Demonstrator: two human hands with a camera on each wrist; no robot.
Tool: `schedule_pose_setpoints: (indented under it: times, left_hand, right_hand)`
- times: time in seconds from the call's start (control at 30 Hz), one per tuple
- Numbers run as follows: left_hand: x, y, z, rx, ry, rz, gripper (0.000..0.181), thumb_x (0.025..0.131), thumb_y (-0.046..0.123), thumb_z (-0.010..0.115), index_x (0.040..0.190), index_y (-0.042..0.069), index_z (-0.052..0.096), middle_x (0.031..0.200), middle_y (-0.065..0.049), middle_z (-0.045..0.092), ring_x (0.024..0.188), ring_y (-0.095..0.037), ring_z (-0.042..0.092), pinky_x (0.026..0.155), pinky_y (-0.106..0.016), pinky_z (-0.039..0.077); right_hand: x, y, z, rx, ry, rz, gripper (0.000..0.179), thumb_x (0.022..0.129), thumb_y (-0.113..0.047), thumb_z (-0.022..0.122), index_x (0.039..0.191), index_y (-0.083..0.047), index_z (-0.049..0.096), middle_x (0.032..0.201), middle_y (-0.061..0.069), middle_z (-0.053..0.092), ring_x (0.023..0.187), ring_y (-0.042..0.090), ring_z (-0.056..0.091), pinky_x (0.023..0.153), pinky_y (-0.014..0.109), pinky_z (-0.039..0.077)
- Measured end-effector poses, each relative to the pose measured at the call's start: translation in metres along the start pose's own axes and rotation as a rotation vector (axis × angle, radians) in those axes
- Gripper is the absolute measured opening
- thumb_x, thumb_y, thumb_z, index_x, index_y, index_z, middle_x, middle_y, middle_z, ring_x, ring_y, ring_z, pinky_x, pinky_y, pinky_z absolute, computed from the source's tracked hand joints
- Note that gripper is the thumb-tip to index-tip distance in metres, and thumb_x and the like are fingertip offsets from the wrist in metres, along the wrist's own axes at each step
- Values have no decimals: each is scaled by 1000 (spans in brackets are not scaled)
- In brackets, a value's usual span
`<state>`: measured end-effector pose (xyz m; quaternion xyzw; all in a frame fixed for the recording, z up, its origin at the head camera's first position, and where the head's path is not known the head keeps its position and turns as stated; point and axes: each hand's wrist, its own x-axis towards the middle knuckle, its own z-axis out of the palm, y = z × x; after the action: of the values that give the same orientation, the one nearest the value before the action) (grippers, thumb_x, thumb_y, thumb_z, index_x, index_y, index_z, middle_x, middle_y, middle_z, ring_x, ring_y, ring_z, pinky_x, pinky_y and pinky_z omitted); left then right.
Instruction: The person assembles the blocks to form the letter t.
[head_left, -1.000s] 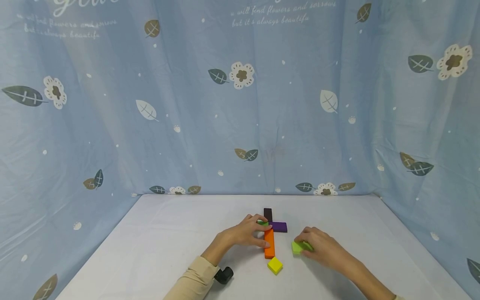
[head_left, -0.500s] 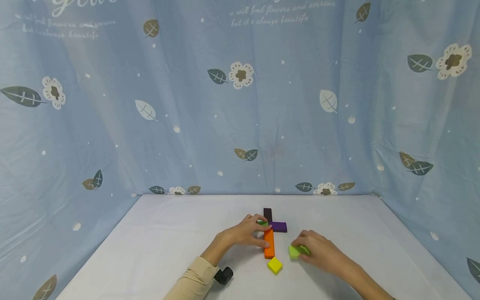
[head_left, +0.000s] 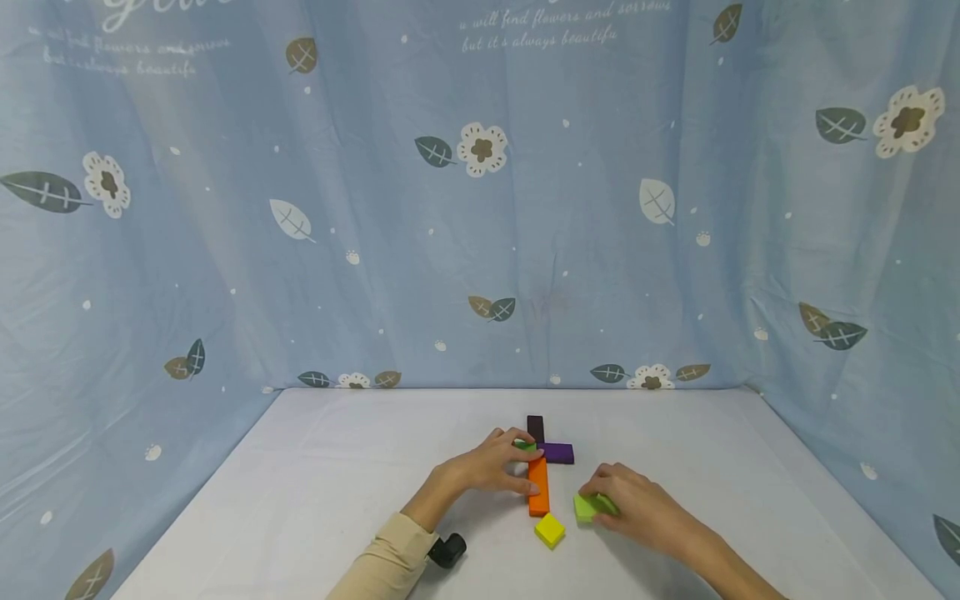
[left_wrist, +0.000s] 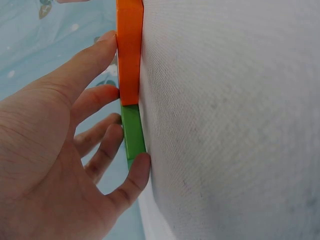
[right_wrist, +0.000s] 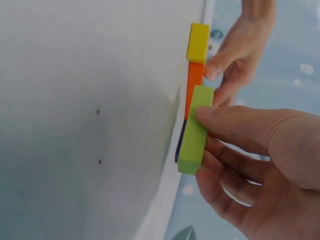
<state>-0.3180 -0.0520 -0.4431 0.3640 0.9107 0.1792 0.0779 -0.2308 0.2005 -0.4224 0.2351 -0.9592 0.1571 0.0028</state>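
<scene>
My right hand [head_left: 637,504] pinches a light green block [right_wrist: 194,137] between thumb and fingers, close over the table at the right. In the head view the fingers partly cover this block. My left hand [head_left: 487,462] rests spread over a line of blocks: its thumb touches the orange block [left_wrist: 130,50], and its other fingers touch the green block [left_wrist: 132,132], which is mostly hidden in the head view. A purple block [head_left: 558,453] and a dark block [head_left: 536,429] lie at the far end of the orange one. A yellow block [head_left: 550,531] lies turned cornerwise near the orange block's near end.
The blocks lie on a white-covered table [head_left: 360,442]. A black cylindrical object [head_left: 448,551] shows by the left sleeve [head_left: 393,550]. A blue patterned curtain [head_left: 375,208] stands round the table's back and sides.
My right hand has moved slightly left and toward the near edge with the light green block, closer to the yellow block. The left hand has stayed on the blocks.
</scene>
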Motion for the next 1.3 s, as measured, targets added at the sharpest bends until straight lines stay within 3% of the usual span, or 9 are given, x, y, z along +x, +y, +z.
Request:
schedule_pose_setpoints:
  times: [1.1, 1.3]
  left_hand:
    - [1, -1, 0, 11, 2, 6, 64, 86, 51, 70, 141, 22, 54, 150, 0, 42, 123, -19, 40, 100, -30, 42]
    - [1, -1, 1, 9, 1, -7, 65, 86, 52, 70, 142, 23, 54, 150, 2, 41, 125, -20, 40, 100, -30, 43]
  right_hand:
    - [-10, -12, 3, -20, -57, -123, 26, 76, -19, 83, 101, -19, 75, 96, -9, 66, 86, 6, 57, 76, 33, 56]
    - [-10, -13, 3, -10, -74, -112, 26, 75, -19, 84, 99, -19, 75, 94, -10, 65, 83, 4, 55, 76, 33, 56]
